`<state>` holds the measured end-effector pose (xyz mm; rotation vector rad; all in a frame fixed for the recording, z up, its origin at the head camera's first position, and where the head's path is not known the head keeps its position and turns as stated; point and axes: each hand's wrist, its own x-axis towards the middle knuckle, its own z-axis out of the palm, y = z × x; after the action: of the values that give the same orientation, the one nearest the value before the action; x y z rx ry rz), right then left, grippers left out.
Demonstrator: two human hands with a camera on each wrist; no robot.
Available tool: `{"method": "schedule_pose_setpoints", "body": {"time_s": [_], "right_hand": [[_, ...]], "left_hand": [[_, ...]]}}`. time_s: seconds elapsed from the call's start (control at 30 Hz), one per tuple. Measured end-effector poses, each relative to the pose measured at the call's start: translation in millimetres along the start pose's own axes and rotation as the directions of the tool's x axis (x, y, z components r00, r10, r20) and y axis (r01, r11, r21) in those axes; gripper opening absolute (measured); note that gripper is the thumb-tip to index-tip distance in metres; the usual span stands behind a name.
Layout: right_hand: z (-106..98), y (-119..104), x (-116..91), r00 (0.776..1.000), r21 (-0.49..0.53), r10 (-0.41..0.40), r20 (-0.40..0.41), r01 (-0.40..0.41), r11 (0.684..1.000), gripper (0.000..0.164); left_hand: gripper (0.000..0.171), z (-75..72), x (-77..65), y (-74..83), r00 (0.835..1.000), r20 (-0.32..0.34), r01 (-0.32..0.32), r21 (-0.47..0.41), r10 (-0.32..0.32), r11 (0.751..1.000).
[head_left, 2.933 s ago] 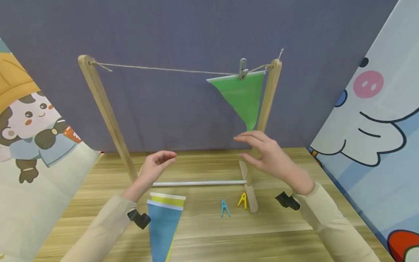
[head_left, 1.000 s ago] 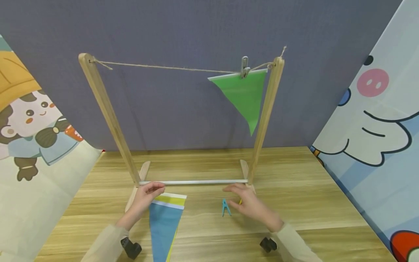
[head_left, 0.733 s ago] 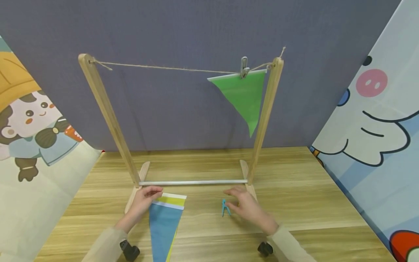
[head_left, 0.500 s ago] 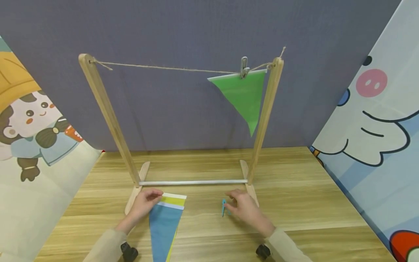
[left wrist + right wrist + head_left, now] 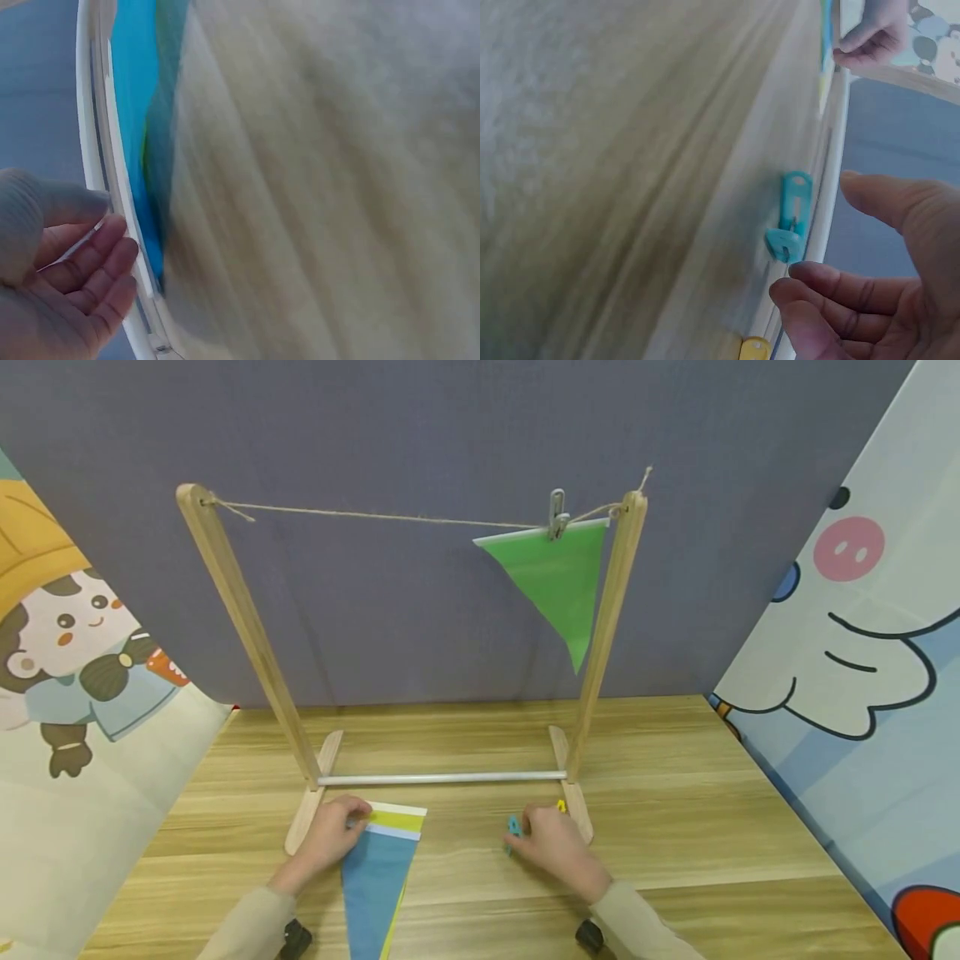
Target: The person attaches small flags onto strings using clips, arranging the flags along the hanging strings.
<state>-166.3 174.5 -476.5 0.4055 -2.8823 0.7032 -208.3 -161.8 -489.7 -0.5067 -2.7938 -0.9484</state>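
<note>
My right hand (image 5: 558, 843) is low over the table with its fingertips right at a light-blue clothespin (image 5: 513, 825). The right wrist view shows thumb and fingers spread, one fingertip beside the clothespin's lower end. A yellow clothespin (image 5: 561, 806) sits just beyond that hand, partly hidden. My left hand (image 5: 330, 835), fingers loosely curved, hovers over the left corner of the stacked pennants. The blue pennant (image 5: 378, 877) lies over a yellow pennant (image 5: 393, 820), both with white top bands. In the left wrist view nothing is between thumb and fingers.
A wooden frame (image 5: 247, 627) stands behind the hands, a string (image 5: 375, 516) tied between its posts. From it hangs a green pennant (image 5: 558, 585) under a metal clip (image 5: 557, 517). A white rod (image 5: 442, 778) joins the feet. Behind is a grey panel (image 5: 420, 610).
Both hands have come down from in front of the frame. My left hand has lowered to the pennants' top edge; the right has dropped to the blue clothespin, its fingers closing in around it.
</note>
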Motion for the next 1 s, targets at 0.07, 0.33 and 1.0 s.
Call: {"method": "schedule_pose_setpoints", "body": {"time_s": [0.07,0.33,1.0], "right_hand": [[3.0,-0.7,0.5,1.0,-0.027,0.005,0.013,-0.005,1.0,0.041],[8.2,-4.7,3.2,0.998,-0.072,0.018,0.062,-0.013,0.997,0.051],[3.4,-4.1,-0.3,0.995,-0.072,0.002,0.102,0.005,0.997,0.023]], "left_hand": [[0.016,0.1,0.6,1.2,0.999,0.014,-0.032,0.074,0.031,0.997],[0.016,-2.0,1.4,3.3,0.996,0.044,-0.083,0.145,0.078,0.986],[0.022,-6.2,9.2,-4.5,0.982,0.12,-0.169,0.232,0.144,0.958]]}}
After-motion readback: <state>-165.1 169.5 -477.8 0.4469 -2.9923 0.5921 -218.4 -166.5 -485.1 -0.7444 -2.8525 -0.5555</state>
